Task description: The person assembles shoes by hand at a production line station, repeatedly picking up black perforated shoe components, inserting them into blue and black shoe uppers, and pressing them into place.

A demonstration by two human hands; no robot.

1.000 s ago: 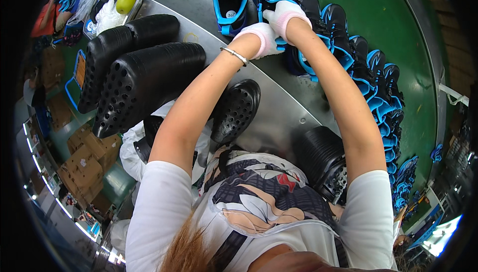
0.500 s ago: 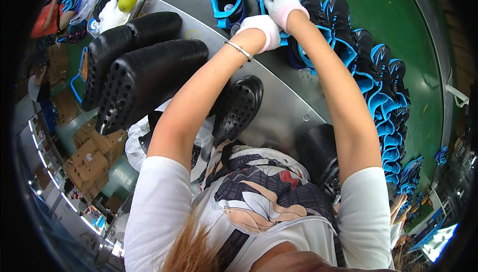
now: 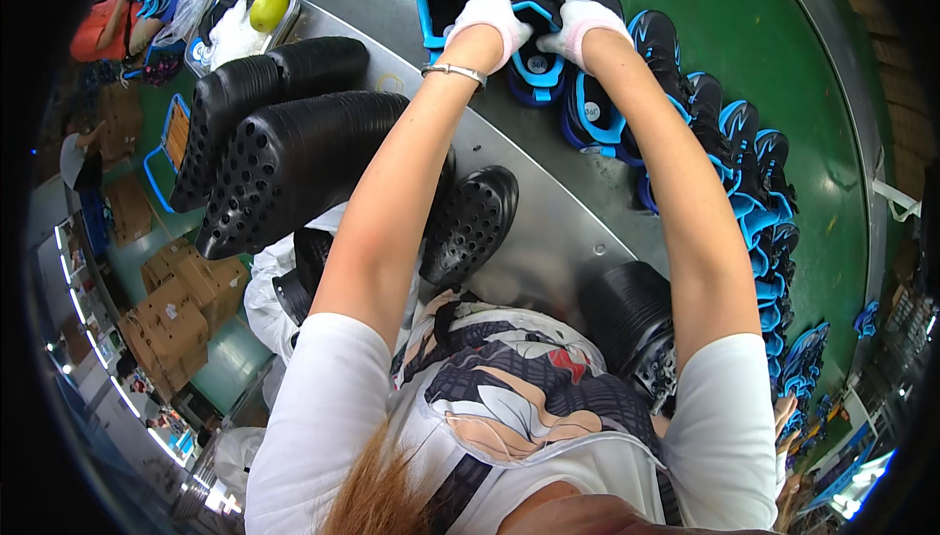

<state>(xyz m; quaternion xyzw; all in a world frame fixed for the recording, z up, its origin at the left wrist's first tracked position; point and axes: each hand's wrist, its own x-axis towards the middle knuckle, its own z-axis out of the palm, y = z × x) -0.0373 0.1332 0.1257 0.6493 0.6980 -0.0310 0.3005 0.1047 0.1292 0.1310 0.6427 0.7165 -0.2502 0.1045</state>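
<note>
A black sneaker with blue trim [image 3: 537, 91] stands on the green surface, its opening toward me and a round white label inside. My left hand [image 3: 493, 22], in a white-and-pink glove, is closed on the left side of its collar. From the other side my right hand [image 3: 587, 28], gloved alike, grips the collar with the thumb at its edge. The fingertips of both hands are partly hidden. Just left of them stands another black-and-blue sneaker [image 3: 439, 8]; to the right, one more sneaker [image 3: 595, 124] sits close by.
A curving row of sneakers [image 3: 754, 143] runs down the right side. Black perforated shoe-shaped forms [image 3: 294, 158] lie on the metal table edge [image 3: 548, 192] at left, near a tray [image 3: 294, 6] with a yellow-green fruit [image 3: 268, 11]. Stacked black forms [image 3: 627, 315] stand by my right elbow.
My hands have moved apart, from close together to either side of one sneaker's collar. That sneaker's opening and inner label now show between them. The view has shifted slightly.
</note>
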